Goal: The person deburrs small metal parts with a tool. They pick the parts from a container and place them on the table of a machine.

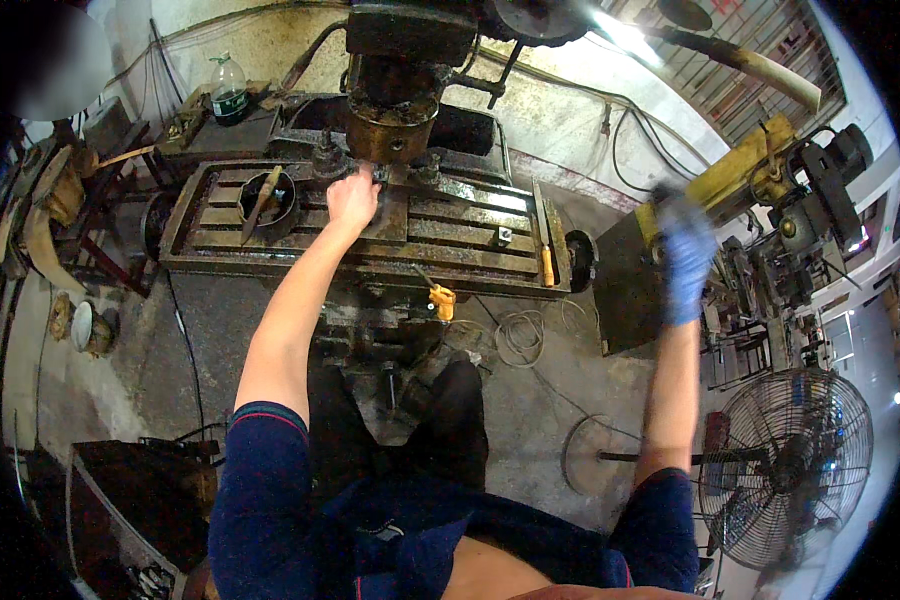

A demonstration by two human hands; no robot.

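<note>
My bare left hand point(353, 203) reaches over the milling machine table point(450, 262), just under the machine's spindle head point(392, 128). Its fingers look curled, with one finger pointing up toward the head; whatever is in them is hidden. My right hand point(686, 255), in a blue glove with a dark end, is raised off to the right beside a yellow and dark machine point(630, 285). Motion smears its fingers, so a grip cannot be made out. On the table's left part sits a round pot point(282, 212) with a wooden-handled brush point(260, 205) across it.
A file with a yellow handle point(547, 265) and a small metal block point(504, 236) lie on the table's right part. A yellow-handled tool point(441, 300) hangs at the front edge. A large floor fan point(785, 470) stands right; a plastic bottle point(228, 90) stands back left.
</note>
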